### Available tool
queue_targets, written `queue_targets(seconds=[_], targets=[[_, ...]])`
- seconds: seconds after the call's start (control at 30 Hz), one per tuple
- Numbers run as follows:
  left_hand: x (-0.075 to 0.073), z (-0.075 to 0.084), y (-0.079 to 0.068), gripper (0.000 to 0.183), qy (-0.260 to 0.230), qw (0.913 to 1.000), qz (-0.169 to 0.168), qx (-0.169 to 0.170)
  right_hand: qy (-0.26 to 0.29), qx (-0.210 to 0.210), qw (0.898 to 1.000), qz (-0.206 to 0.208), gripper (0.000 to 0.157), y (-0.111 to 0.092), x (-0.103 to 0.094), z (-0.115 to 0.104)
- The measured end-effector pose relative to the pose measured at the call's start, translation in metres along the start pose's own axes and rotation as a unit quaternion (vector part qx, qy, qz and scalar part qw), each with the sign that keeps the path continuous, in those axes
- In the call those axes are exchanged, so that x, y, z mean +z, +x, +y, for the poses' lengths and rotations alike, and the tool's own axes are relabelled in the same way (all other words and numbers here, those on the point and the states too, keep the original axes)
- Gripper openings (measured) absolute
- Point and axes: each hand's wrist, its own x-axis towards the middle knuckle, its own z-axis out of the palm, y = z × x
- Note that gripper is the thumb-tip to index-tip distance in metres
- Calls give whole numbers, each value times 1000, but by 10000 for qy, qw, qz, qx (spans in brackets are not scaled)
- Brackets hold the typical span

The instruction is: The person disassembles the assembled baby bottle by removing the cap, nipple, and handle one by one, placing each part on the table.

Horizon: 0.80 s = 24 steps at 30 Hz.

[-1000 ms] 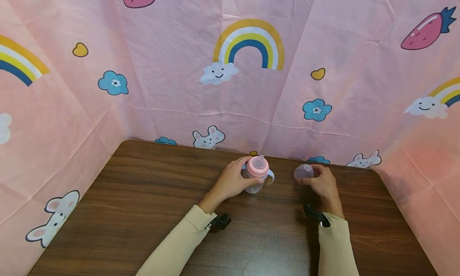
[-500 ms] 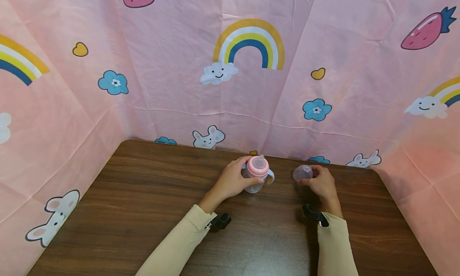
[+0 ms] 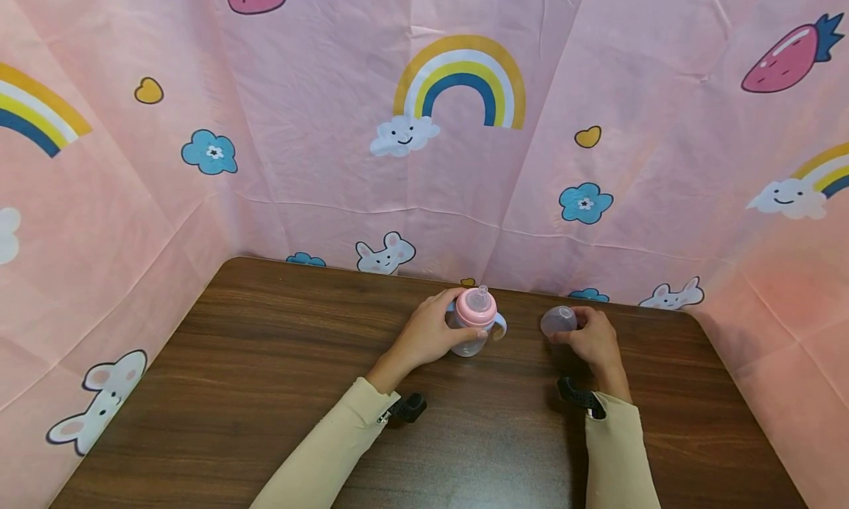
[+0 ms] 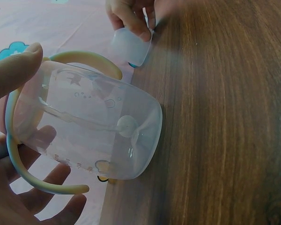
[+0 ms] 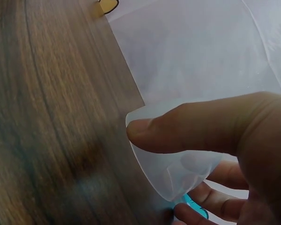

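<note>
A clear baby bottle point(image 3: 468, 344) with a pink collar, a soft spout and two curved handles stands upright near the back of the table. My left hand point(image 3: 431, 332) grips it from the left, thumb in front and fingers behind. The left wrist view shows the bottle's clear body point(image 4: 98, 122), a tube with a round weight inside, and one yellowish handle point(image 4: 47, 185). To the right, my right hand point(image 3: 593, 339) pinches a translucent domed cap point(image 3: 558, 321) by its side. In the right wrist view the thumb lies across the cap point(image 5: 164, 168) near its rim.
The dark wood-grain table point(image 3: 265, 391) ends at a pink printed cloth point(image 3: 318, 163) behind the hands and on both sides. A black strap point(image 3: 407, 407) sits on the left wrist and another black strap point(image 3: 580, 395) on the right.
My right hand has shifted very slightly left and toward me with the cap. The left hand and the bottle have stayed where they were.
</note>
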Motion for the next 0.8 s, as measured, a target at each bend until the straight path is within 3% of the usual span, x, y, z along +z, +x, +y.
queue_targets(seconds=[0.8], targets=[[0, 0, 0, 79, -63, 10000, -1, -56, -172, 14, 9997, -148, 83, 0, -1, 1]])
